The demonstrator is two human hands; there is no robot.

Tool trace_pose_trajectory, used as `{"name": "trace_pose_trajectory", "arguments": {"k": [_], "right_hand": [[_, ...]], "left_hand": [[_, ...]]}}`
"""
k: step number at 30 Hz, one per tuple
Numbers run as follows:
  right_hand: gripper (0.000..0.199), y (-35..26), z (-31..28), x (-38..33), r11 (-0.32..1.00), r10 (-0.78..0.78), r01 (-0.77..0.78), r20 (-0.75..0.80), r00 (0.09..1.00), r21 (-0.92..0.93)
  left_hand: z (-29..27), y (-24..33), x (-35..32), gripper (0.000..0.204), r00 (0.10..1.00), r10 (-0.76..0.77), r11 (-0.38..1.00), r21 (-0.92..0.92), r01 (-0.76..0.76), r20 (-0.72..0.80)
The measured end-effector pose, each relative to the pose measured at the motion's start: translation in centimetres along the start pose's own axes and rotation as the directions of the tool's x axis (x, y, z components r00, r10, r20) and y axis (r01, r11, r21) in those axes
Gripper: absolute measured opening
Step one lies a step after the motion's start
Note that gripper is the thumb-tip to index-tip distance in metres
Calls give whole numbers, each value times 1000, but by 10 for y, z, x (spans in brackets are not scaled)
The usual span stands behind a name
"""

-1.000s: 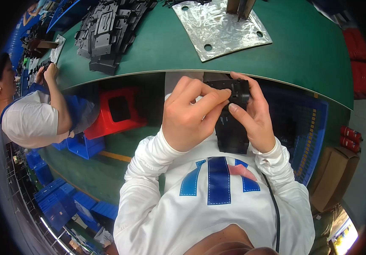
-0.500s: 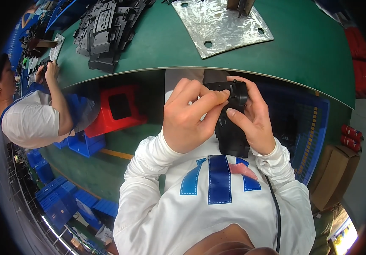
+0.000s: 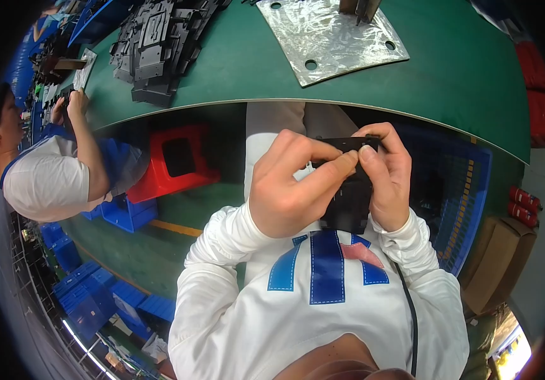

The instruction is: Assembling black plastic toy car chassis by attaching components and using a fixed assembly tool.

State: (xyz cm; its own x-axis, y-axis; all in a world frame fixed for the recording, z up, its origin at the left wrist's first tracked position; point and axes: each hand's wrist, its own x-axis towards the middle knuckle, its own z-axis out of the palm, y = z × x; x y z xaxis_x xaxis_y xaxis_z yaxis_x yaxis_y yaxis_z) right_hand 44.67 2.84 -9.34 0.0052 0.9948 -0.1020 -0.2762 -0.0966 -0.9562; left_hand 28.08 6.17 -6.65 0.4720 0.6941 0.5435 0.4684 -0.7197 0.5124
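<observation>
Black moulded plastic part (image 3: pixel 348 190), flat, ribbed, roughly rectangular, held upright in front of chest, below edge of green workbench (image 3: pixel 234 69). Left hand (image 3: pixel 288 187) curled around part's left side, thumb and forefinger pinching top edge. Right hand (image 3: pixel 389 174) wrapped around right side, fingertips meeting left thumb at top rim. Lower half of part in shadow; detail there hard to tell. On bench: crinkled silver metal plate with holes (image 3: pixel 329 35), stack of black plastic parts (image 3: pixel 158 44). Red plastic stool (image 3: pixel 174 161) beneath bench.
</observation>
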Motion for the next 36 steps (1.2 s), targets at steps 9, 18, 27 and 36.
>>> {"name": "trace_pose_trajectory", "arguments": {"k": [9,18,27,36], "right_hand": [[21,-5,-7,-4,991,-97,100,-39,995,90],[26,-4,-9,-11,991,-83,81,13,996,106],[29,-5,-8,-15,987,-134,126,83,987,104],[27,-6,-5,-16,983,-144,148,-52,988,104]], "left_hand": [[-3,-9,-4,54,895,-397,681,-588,436,203],[-9,-11,-1,30,854,-405,408,-772,488,326],[-10,-11,-2,27,953,-286,744,-602,289,105],[-13,-2,0,41,900,-341,588,-686,429,270]]}}
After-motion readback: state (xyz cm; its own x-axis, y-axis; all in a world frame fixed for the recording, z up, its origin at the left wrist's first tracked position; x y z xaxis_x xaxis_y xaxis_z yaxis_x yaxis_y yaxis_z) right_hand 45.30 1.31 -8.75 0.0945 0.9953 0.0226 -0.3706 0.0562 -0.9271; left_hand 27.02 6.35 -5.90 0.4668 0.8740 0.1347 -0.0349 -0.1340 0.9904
